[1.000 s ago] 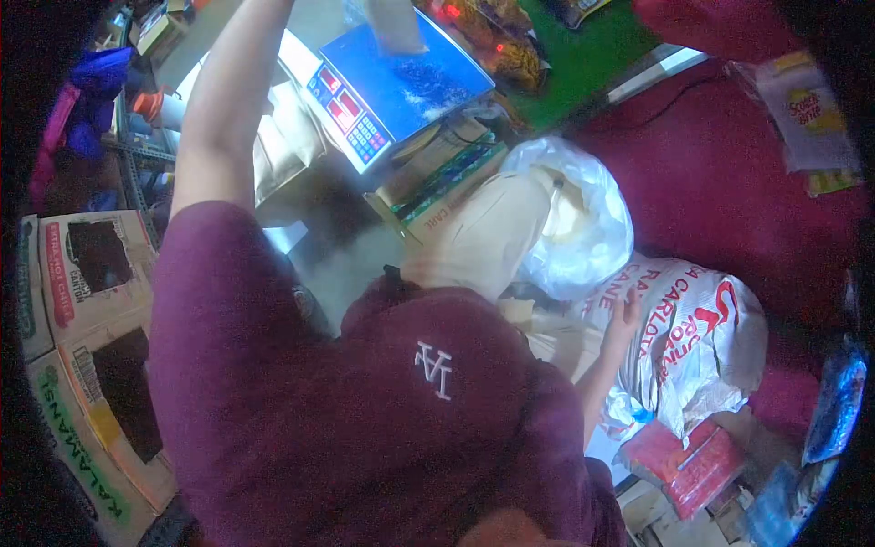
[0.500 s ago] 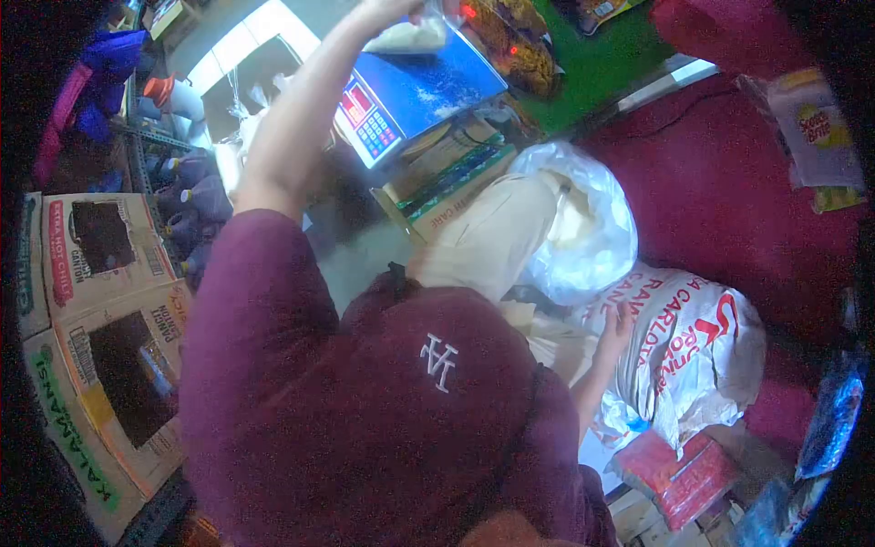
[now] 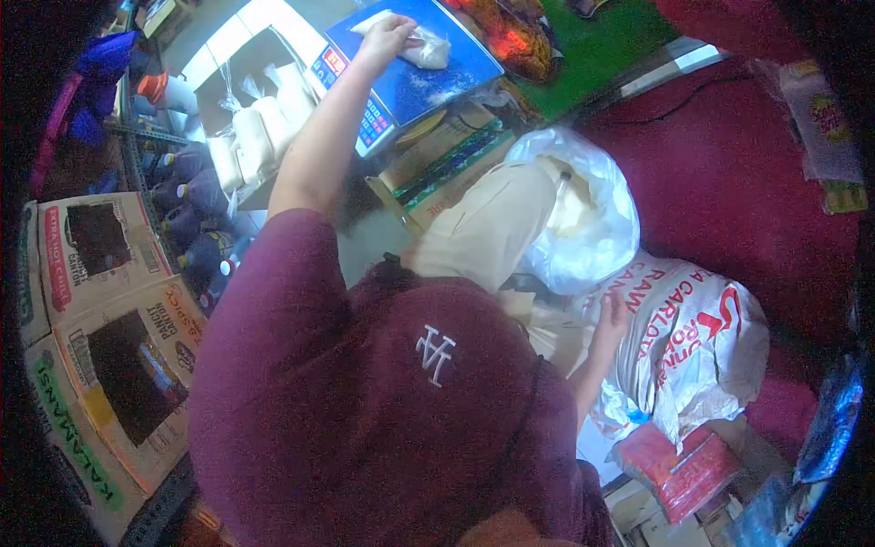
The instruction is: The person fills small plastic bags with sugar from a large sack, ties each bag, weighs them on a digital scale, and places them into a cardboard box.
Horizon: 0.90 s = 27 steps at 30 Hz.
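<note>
My left hand [image 3: 386, 44] reaches over a blue-topped digital scale [image 3: 456, 77], its fingers closed on a small clear plastic bag of white granular stuff [image 3: 427, 52]. The bag lies on the scale's plate, where some white grains are scattered. Low on the right, my right hand [image 3: 617, 314] rests with fingers extended against a white printed sack [image 3: 688, 333]. Above that hand, an open translucent plastic bag [image 3: 606, 214] holds more white stuff, with a dark handle-like piece sticking up inside.
Several filled plastic bags [image 3: 260, 137] stand in a box left of the scale. Dark bottles [image 3: 196, 196] and cut cardboard cartons [image 3: 114, 237] line the left side. A red packet [image 3: 679, 469] lies below the sack. Orange-brown snack packs [image 3: 515, 36] sit beyond the scale.
My left hand has come down and left on the small bag, and the forearm has shifted right, uncovering the filled bags. My right hand stays at the sack.
</note>
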Available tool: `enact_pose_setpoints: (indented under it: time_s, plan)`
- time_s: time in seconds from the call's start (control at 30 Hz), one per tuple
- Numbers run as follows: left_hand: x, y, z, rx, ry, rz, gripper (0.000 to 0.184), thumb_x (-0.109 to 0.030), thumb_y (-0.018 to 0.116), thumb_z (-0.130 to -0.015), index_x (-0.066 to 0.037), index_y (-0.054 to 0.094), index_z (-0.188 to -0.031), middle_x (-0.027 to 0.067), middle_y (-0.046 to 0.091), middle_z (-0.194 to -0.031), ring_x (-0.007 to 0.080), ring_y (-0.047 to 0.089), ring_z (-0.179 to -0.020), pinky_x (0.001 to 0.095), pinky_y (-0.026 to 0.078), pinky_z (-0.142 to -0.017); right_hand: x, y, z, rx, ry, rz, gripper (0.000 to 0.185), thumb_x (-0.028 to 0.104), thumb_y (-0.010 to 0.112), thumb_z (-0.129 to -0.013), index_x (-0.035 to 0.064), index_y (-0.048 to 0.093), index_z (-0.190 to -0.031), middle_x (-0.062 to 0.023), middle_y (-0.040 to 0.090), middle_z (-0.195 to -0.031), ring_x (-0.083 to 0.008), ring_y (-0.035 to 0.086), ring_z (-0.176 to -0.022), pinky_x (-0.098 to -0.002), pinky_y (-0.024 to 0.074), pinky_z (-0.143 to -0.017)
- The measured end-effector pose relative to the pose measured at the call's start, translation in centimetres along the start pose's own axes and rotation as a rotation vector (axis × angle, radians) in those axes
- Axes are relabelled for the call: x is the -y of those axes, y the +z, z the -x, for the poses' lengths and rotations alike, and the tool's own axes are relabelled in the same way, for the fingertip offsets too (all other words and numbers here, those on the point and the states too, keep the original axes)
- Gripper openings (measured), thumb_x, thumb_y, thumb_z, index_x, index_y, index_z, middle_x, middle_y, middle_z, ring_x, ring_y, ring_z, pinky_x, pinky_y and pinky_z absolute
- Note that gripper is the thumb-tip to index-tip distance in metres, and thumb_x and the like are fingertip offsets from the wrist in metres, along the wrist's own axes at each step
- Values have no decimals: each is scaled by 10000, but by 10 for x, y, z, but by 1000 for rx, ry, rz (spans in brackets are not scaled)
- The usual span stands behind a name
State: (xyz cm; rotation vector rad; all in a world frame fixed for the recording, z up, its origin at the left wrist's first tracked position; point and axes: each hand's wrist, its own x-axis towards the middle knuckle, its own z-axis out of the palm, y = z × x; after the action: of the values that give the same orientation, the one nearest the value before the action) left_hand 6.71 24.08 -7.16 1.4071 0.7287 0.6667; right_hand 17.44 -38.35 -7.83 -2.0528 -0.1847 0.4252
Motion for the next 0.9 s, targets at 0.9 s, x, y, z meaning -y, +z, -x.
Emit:
enact_pose_setpoints:
  time_s: [0.9]
  plan:
    - [-12, 306, 194, 522, -46, 263, 490, -231, 624, -839, -17, 463, -1249, 116, 481, -1250, 217, 431, -1179, 317, 344, -989, 176, 16, -58, -454, -508, -127, 480, 219, 494, -934, -26, 382, -1331, -184, 437, -1334, -272, 419, -1232, -368, 297, -1050]
